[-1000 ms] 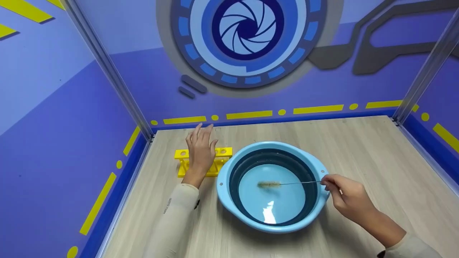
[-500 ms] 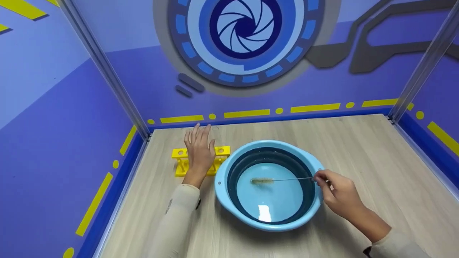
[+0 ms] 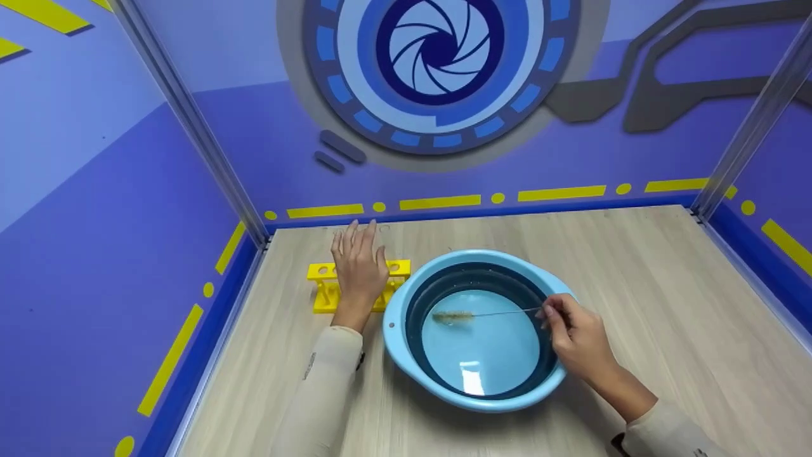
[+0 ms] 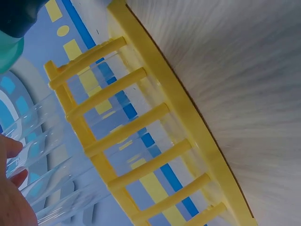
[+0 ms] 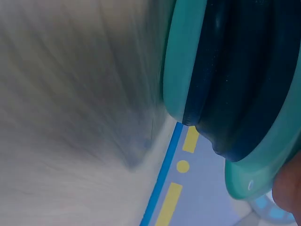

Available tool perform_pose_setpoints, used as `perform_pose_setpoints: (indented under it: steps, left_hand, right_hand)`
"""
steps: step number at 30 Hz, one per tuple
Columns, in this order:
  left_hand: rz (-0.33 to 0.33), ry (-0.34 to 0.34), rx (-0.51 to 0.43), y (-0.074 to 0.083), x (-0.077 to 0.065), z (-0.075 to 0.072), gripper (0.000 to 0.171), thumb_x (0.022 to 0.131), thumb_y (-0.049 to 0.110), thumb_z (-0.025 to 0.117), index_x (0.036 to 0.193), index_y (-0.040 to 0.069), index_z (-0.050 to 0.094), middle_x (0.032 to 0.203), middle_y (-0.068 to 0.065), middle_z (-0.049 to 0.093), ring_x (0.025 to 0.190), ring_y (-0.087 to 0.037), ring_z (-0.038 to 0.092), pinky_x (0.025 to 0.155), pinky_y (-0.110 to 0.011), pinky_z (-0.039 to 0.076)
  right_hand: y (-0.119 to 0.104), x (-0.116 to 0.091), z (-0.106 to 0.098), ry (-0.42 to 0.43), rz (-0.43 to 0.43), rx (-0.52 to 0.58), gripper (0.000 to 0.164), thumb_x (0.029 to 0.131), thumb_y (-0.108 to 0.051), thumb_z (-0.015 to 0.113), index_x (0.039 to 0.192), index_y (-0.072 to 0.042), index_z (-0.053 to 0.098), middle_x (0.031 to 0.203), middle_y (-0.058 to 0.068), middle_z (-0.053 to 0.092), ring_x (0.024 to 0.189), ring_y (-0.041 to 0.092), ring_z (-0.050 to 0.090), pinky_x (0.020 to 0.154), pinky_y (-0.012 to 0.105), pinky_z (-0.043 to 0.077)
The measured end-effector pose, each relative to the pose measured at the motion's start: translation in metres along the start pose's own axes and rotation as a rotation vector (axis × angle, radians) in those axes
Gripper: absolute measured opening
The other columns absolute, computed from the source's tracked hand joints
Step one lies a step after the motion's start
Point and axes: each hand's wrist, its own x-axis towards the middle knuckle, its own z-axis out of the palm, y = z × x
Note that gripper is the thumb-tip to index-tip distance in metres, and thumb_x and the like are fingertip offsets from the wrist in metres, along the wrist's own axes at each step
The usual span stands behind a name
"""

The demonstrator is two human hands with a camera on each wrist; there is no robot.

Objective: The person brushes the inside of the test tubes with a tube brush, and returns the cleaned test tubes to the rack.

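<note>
In the head view, my right hand [image 3: 580, 339] pinches the thin wire handle [image 3: 504, 313] of a bottle brush over the right side of a light blue basin [image 3: 394, 346]. The brush's bristly head [image 3: 452, 316] lies level over the basin's pale bottom. My left hand [image 3: 360, 273] is above a yellow test tube rack [image 3: 330, 307], its fingers stretched toward the back wall. Clear test tubes [image 4: 61, 174] stand in the rack in the left wrist view, their upper ends beside my left fingers [image 4: 13, 147]. From the head view, that hand hides the rack's middle.
The basin stands on a wood-grain table [image 3: 641, 285], its left rim close to the rack. Its dark folding wall [image 5: 249, 70] fills much of the right wrist view. Blue and purple printed panels [image 3: 254, 146] enclose the table at the back and sides.
My right hand has moved left, from the basin's right rim to over its inside, carrying the brush head leftward. The left hand stays over the rack with little movement.
</note>
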Motion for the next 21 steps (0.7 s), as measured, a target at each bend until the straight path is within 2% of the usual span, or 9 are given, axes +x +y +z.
perform_pose_setpoints:
  steps: [6,21]
  left_hand:
    - [-0.001,0.017,0.006,-0.0028,-0.0005,0.0017,0.054,0.102,0.022,0.072,0.153,0.015,0.057,0.15,-0.011,0.067,0.151,-0.033,0.051,0.129,-0.062,0.029]
    - [-0.022,0.044,-0.021,0.0026,-0.0015,0.0055,0.053,0.102,0.021,0.072,0.152,0.016,0.058,0.15,-0.009,0.068,0.152,-0.031,0.049,0.13,-0.062,0.028]
  right_hand:
    - [0.002,0.0006,0.0025,-0.003,0.106,-0.013,0.009,0.103,0.006,0.062,0.104,0.0,0.069,0.086,0.001,0.072,0.069,0.006,0.062,0.062,0.013,0.054]
    - [0.0017,0.0077,-0.0013,-0.038,0.263,-0.043,0.009,0.107,0.0,0.058,0.105,-0.003,0.067,0.082,0.006,0.071,0.061,0.006,0.06,0.054,0.022,0.055]
